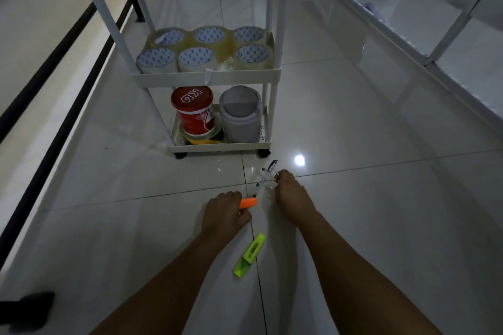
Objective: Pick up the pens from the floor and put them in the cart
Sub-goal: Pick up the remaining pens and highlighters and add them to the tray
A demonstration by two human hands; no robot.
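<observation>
My left hand is closed around an orange highlighter just above the white tiled floor. My right hand grips clear ballpoint pens whose tips point toward the cart. More clear pens lie on the floor between my hands. A yellow-green highlighter lies on the floor nearer to me, between my forearms. The white tiered cart stands just beyond the pens on black casters.
The cart's middle shelf carries several rolls of clear tape. Its bottom shelf has a red tub and a grey lidded container. A black railing runs along the left. White shelving frames stand at the right.
</observation>
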